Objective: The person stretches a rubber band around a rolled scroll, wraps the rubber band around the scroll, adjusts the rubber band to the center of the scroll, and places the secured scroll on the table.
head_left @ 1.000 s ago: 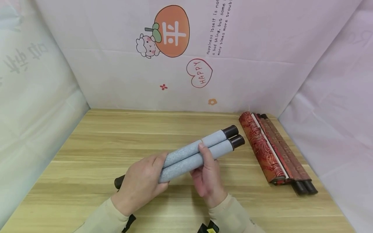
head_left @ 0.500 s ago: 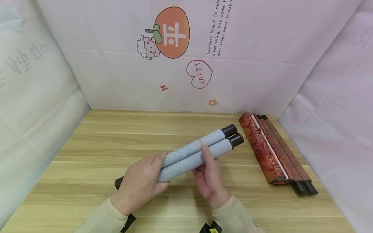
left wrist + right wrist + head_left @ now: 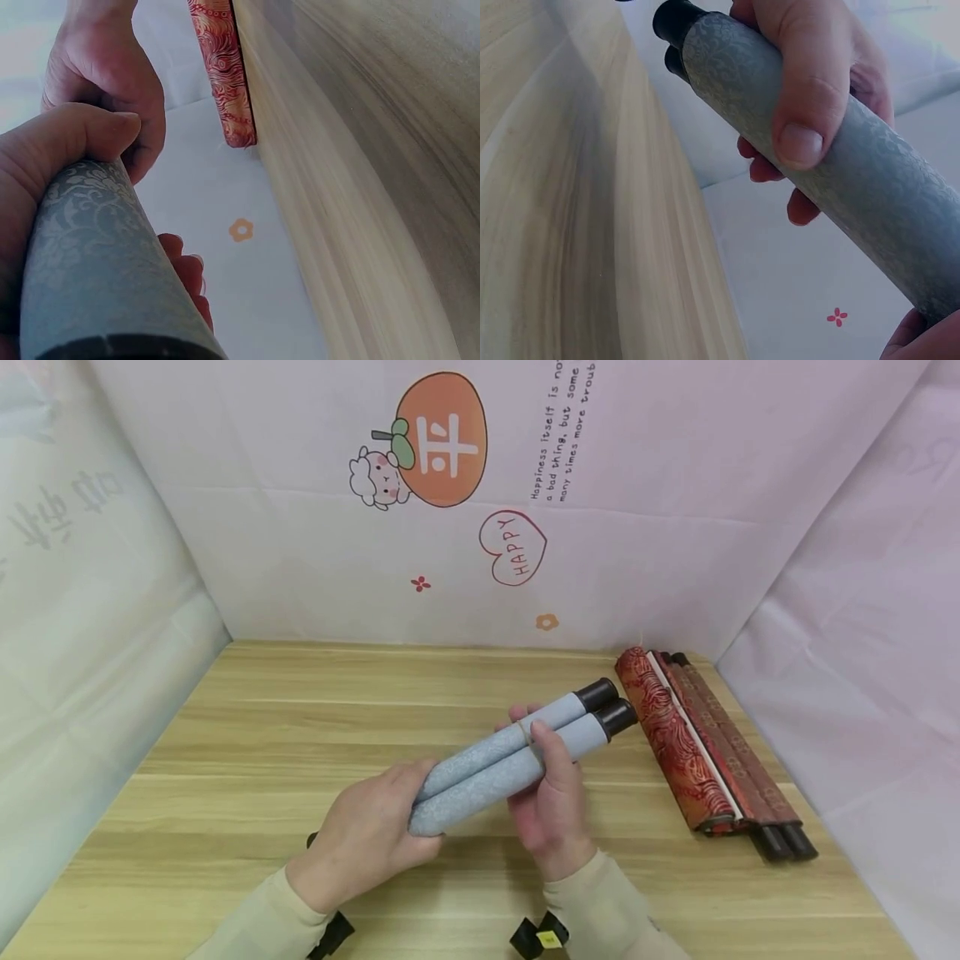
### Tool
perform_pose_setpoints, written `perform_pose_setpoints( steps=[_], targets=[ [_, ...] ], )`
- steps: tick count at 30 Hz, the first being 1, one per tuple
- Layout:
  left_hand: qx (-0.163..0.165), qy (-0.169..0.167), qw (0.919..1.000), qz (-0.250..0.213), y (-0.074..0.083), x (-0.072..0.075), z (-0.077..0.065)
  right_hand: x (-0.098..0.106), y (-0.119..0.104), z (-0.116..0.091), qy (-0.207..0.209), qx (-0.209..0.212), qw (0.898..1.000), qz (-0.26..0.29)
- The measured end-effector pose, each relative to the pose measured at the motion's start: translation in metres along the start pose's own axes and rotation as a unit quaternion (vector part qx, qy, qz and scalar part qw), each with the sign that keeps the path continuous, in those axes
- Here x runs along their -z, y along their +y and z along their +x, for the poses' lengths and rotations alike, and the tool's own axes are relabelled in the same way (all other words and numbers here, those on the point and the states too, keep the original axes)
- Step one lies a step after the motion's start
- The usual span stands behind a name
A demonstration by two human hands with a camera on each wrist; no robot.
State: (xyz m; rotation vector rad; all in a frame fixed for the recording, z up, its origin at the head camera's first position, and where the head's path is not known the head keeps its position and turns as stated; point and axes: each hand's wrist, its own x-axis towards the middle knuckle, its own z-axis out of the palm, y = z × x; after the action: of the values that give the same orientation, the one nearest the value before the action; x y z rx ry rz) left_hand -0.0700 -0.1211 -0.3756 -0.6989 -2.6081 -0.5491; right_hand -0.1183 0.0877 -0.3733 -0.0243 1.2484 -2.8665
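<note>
A light blue scroll [image 3: 487,789] with a pale floral pattern is rolled from both ends into two parallel rolls with black end knobs [image 3: 618,717]. It is held slanting over the table, its right end farther away. My left hand [image 3: 371,833] grips the near-left end and hides most of the knobs there. Toward the far end my right hand [image 3: 553,814] holds the rolls, thumb on top beside a thin tan band [image 3: 524,732], fingertips showing beyond the far roll. In the right wrist view, the right thumb [image 3: 810,112] presses flat along the patterned scroll surface [image 3: 885,195].
On the right of the wooden table [image 3: 300,710] lie a red patterned scroll [image 3: 675,747] and, against it, a brown scroll [image 3: 731,735] with black knobs. White printed cloth [image 3: 337,568] walls in the back and both sides.
The right hand has slid slightly toward the scroll's far end; its fingertips now show behind the far roll and its thumb is at the band. The scroll has shifted a little right.
</note>
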Motion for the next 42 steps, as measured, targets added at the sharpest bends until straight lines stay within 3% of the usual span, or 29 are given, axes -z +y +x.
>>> perform_pose_setpoints(
  steps=[7,16,23,30,38,42],
  targets=[
    [0.003,-0.001,1.0,0.002,0.002,0.001,0.001,-0.006,0.009,-0.009,-0.026,-0.034,0.999,-0.015],
    [-0.001,0.004,0.9998,0.017,0.002,0.0,0.0,-0.005,0.015,-0.014,-0.04,-0.041,0.998,-0.018],
    [-0.022,0.033,0.9988,0.029,0.003,-0.003,0.001,-0.008,0.024,-0.022,-0.04,-0.068,0.996,-0.049],
    [-0.037,0.061,0.9969,0.033,0.004,-0.004,0.004,-0.01,0.031,-0.026,-0.066,-0.078,0.993,-0.052],
    [-0.023,0.054,0.9979,0.028,0.003,-0.003,0.005,-0.004,0.029,-0.027,-0.081,-0.047,0.994,-0.048],
    [-0.02,0.054,0.998,0.028,0.003,-0.002,0.005,0.0,0.023,-0.024,-0.064,-0.033,0.996,-0.055]
  ],
)
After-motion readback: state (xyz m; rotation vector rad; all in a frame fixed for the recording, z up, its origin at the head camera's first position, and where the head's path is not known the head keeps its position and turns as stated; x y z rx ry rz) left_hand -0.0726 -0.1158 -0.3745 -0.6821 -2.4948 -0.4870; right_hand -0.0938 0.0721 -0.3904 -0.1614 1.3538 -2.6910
